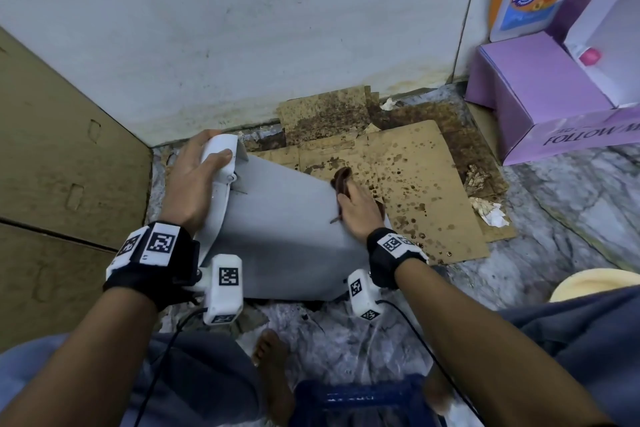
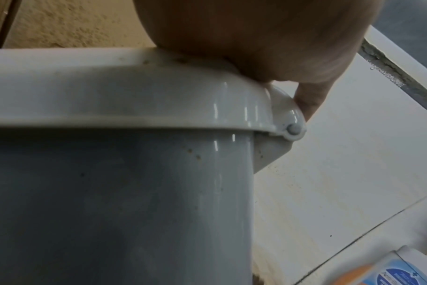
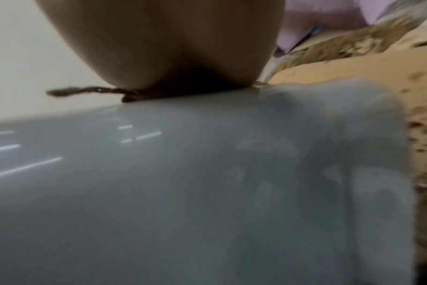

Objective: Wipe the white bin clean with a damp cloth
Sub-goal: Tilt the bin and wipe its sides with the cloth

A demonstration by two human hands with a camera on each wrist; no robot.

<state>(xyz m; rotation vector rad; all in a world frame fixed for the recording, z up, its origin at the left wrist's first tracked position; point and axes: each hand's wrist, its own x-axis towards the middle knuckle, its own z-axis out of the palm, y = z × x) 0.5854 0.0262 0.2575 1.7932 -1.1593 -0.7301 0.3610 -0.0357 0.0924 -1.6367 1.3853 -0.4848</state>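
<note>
The white bin (image 1: 277, 218) lies tilted on its side on the floor, its lid end at the upper left. My left hand (image 1: 194, 180) grips the white lid (image 1: 221, 152), thumb on top and fingers wrapped behind. In the left wrist view the palm (image 2: 268, 48) sits on the lid rim (image 2: 110, 92) above the speckled bin wall (image 2: 110, 192). My right hand (image 1: 360, 208) holds a bunched brown cloth (image 1: 341, 180) against the bin's upper side near its right edge. In the right wrist view the cloth (image 3: 85, 91) shows a loose thread under the palm (image 3: 171, 48) on the glossy bin (image 3: 159, 183).
Stained cardboard (image 1: 415, 184) covers the floor behind the bin, with crumpled paper (image 1: 488, 211) beside it. A purple box (image 1: 540, 107) stands at the right, brown cartons (image 1: 62, 156) at the left, a tiled wall (image 1: 242, 28) behind. A blue stool (image 1: 363, 399) and a bare foot (image 1: 273, 374) are near me.
</note>
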